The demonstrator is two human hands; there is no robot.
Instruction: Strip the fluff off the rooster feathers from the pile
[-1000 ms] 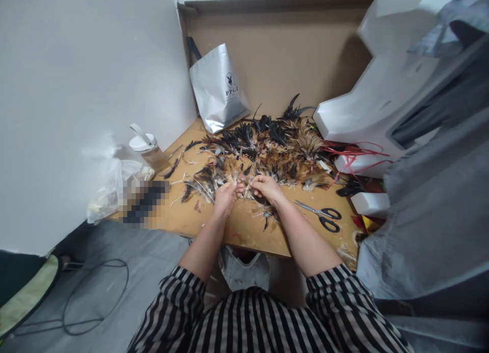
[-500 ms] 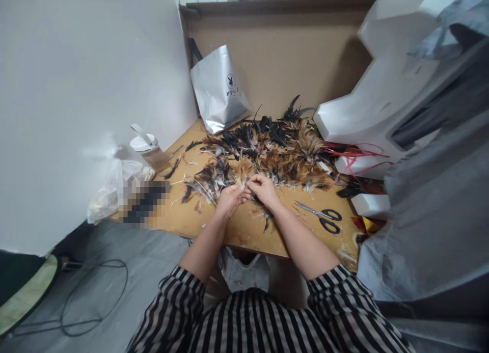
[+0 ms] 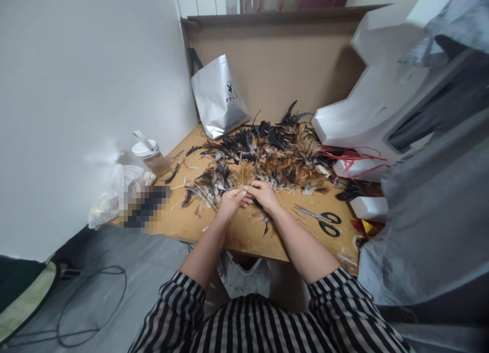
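Note:
Fingertips of my left hand (image 3: 232, 200) and my right hand (image 3: 263, 194) meet in a pinch over the wooden table. Tan feathers (image 3: 241, 177) stick up from between them; the part inside the fingers is hidden. Both hands are closed. Beyond them lie two rows of feather bunches, brown ones (image 3: 284, 172) nearer and black ones (image 3: 244, 139) farther back. A small dark feather (image 3: 266, 227) lies below my right hand. Scissors with black handles (image 3: 321, 219) rest on the table to the right, blades slightly apart.
A silver bag (image 3: 217, 96) leans at the back left. Left of the feathers stand a lidded drink cup (image 3: 151, 157) and a clear plastic bag (image 3: 109, 195). Red strings (image 3: 353, 162) hang near white foam (image 3: 340, 118) on the right. Grey cloth (image 3: 428, 225) drapes beside the table.
My right hand has come down slightly so its fingertips now press against those of my left. The whole view has shifted a little downward with the head.

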